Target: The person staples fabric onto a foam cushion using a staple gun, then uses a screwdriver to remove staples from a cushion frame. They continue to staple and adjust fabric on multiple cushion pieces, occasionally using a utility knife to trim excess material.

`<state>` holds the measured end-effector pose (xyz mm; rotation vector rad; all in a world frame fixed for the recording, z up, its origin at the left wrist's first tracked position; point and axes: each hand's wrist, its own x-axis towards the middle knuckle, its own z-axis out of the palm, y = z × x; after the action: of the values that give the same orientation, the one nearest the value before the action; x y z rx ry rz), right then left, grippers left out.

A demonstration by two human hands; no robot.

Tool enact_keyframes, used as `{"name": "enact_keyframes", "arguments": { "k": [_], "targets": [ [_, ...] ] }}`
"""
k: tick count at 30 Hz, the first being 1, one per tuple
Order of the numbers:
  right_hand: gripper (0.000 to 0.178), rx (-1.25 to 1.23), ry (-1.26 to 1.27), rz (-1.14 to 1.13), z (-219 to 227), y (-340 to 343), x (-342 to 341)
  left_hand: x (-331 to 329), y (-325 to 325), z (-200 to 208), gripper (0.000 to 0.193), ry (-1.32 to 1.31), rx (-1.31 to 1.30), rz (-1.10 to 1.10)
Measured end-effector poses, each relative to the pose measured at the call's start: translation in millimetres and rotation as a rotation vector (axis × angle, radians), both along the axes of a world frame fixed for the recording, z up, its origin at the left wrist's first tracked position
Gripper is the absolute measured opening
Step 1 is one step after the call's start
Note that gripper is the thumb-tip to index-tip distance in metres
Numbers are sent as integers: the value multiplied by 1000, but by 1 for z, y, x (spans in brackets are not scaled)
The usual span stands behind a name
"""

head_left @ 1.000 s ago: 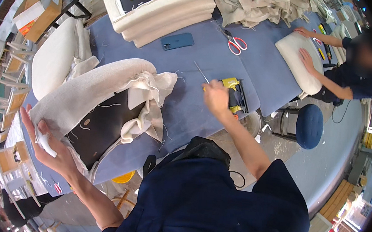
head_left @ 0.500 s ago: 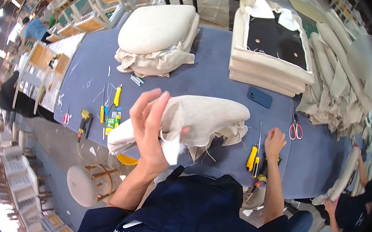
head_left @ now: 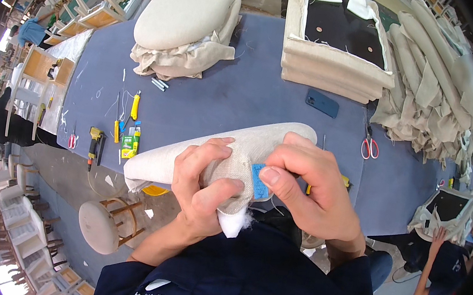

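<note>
If the grip slackened, the beige cushion (head_left: 169, 158), over the six o'clock edge of the blue table (head_left: 254, 92), could slip, letting its fabric flap (head_left: 239, 162) skew and the white padding (head_left: 232, 223) beneath, poking toward six, bunch. The cushion's long axis runs roughly from between eight and nine to between two and three. The left hand (head_left: 200, 187) grasps the flap; at its three o'clock, the right hand (head_left: 316, 187) pinches a blue slip (head_left: 258, 183).
</note>
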<state>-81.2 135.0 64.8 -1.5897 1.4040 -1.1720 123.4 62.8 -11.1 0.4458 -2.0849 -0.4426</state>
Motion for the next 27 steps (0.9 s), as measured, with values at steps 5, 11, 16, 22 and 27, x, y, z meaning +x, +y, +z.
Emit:
{"name": "enact_keyframes", "arguments": {
  "k": [5,11,16,22,27],
  "targets": [
    [21,37,-61,18,-1,-4,1,3,-1,0,57,0,-6,-26],
    [21,20,-16,29,2,-8,6,5,-2,-1,55,11,-14,-14],
    [22,-52,8,-36,-3,-9,11,6,-9,-1,53,6,-25,-31],
    [27,-64,-325,-700,-150,2,-66,3,-36,15,43,-5,-74,106],
    [43,447,329,-1207,-411,124,-188,-16,-78,44,46,-133,69,95]
  ]
}}
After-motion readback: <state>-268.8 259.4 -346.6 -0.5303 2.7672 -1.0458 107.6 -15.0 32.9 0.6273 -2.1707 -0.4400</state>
